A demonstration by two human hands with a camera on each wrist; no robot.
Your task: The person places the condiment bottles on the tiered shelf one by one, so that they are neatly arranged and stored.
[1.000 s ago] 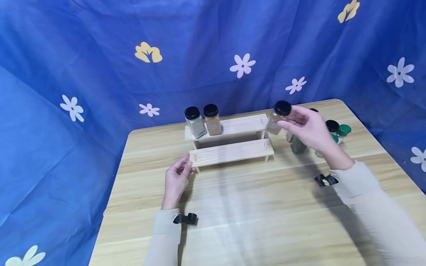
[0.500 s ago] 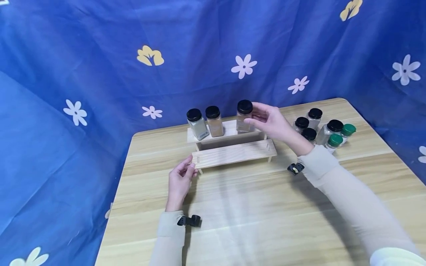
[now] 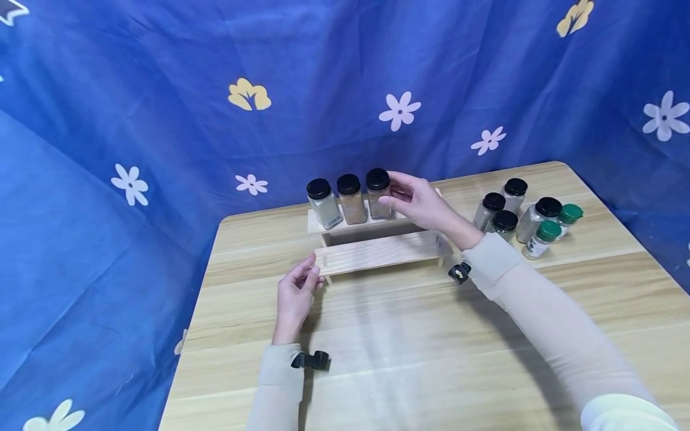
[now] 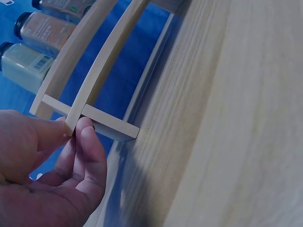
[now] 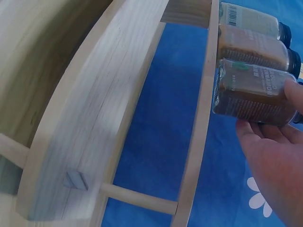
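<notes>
My right hand (image 3: 423, 206) grips a black-lidded spice jar (image 5: 255, 92) with brown contents, upright on the upper tier of a two-tier wooden rack (image 3: 383, 254). Beside it on the same tier stand a jar of orange-brown powder (image 3: 353, 208) and, at the left end, a jar of pale powder (image 3: 326, 211). In the right wrist view the held jar sits close against its neighbour; whether they touch I cannot tell. My left hand (image 4: 61, 165) pinches the left end of the rack's lower tier between thumb and fingers.
Right of the rack, several more jars stand grouped on the wooden table (image 3: 388, 353), among them a black-lidded jar (image 3: 489, 209) and a small green-lidded jar (image 3: 541, 240). A blue flowered cloth (image 3: 302, 108) hangs behind the table.
My right hand has carried the brown jar leftward from near the grouped jars onto the upper tier, up beside the other two. The left hand has kept its hold on the rack.
</notes>
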